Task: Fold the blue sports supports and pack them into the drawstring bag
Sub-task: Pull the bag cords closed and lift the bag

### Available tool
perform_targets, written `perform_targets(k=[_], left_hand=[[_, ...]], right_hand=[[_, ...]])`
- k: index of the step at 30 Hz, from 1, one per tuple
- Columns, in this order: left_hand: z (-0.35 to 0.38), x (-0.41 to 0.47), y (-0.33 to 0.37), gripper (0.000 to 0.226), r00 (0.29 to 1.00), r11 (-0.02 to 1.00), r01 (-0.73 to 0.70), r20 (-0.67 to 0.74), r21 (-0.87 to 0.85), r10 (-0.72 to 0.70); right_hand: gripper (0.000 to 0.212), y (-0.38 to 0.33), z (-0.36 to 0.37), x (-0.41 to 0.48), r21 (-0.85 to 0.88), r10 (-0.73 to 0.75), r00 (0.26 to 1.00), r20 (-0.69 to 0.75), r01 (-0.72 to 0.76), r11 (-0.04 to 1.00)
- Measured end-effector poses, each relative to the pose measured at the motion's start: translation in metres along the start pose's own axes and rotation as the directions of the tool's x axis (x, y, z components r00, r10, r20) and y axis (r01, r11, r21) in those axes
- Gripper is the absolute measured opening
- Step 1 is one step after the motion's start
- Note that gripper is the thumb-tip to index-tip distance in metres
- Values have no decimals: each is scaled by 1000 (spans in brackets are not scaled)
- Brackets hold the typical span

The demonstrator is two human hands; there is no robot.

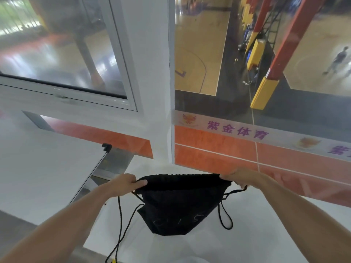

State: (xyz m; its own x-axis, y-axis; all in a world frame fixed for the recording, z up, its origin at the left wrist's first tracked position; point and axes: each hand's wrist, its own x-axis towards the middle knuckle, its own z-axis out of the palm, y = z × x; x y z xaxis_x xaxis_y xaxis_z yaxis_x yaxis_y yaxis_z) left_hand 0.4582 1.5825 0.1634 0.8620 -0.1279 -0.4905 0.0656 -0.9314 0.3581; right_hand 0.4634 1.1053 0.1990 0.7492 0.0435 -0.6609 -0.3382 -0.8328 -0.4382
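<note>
A black drawstring bag (176, 204) hangs in front of me, held up by its gathered top edge. My left hand (126, 184) pinches the top left corner and my right hand (238, 177) grips the top right corner. Black cords (121, 223) dangle from both sides, the left one reaching down past the frame's lower edge. No blue sports supports are visible; whether any lie inside the bag I cannot tell.
Below the bag lies a white surface (237, 242). A white tilted board with a black corner clip (106, 147) stands at the left. Ahead rise a white pillar (152, 92) and glass windows overlooking a sports court, with an orange band and purple lettering (237, 130).
</note>
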Motion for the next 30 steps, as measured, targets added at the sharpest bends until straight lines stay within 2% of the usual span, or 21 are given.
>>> perform_targets(k=[2, 5, 8, 11, 14, 17, 18, 20, 22, 26, 28, 30], left_hand=[[-4, -6, 4, 69, 1000, 979, 3, 19, -205, 1], [-8, -6, 9, 56, 996, 892, -37, 59, -451, 72], [0, 5, -6, 51, 998, 816, 0, 55, -579, 38], [11, 17, -25, 51, 984, 876, 127, -49, -465, -169], [20, 24, -48, 50, 927, 923, 257, -196, -287, -319], [32, 31, -70, 51, 877, 887, 354, -224, -295, -425], [36, 31, -71, 48, 875, 876, 350, -218, -331, -432], [47, 28, -67, 36, 903, 897, 334, -176, -289, -393], [58, 27, -62, 30, 938, 935, 322, -87, -147, -336], [88, 21, -49, 31, 932, 930, 341, 83, 137, -354], [102, 21, -31, 49, 932, 921, 304, 125, 242, -341], [111, 28, 0, 64, 964, 960, 222, 107, 171, -242]], right_hand=[[69, 10, -4, -4, 43, -2, 1000, 16, 2, 999], [48, 26, -8, -13, 77, 24, 1000, -6, -23, 997], [44, 53, -7, -13, 150, 29, 993, -112, -12, 989], [37, 74, -3, -12, 180, 92, 958, -271, -43, 983], [36, 102, 5, -12, 174, 242, 871, -428, -183, 968], [41, 145, 15, -4, 229, 380, 816, -435, -308, 923], [44, 155, 20, -1, 217, 388, 817, -426, -324, 921], [46, 161, 31, -3, 169, 371, 844, -388, -331, 928], [46, 164, 43, -7, 94, 318, 891, -325, -304, 948], [45, 162, 75, -7, -104, 314, 929, -197, -338, 935], [35, 153, 90, -5, -207, 293, 943, -161, -322, 924], [44, 134, 106, 2, -186, 295, 942, -162, -323, 928]])
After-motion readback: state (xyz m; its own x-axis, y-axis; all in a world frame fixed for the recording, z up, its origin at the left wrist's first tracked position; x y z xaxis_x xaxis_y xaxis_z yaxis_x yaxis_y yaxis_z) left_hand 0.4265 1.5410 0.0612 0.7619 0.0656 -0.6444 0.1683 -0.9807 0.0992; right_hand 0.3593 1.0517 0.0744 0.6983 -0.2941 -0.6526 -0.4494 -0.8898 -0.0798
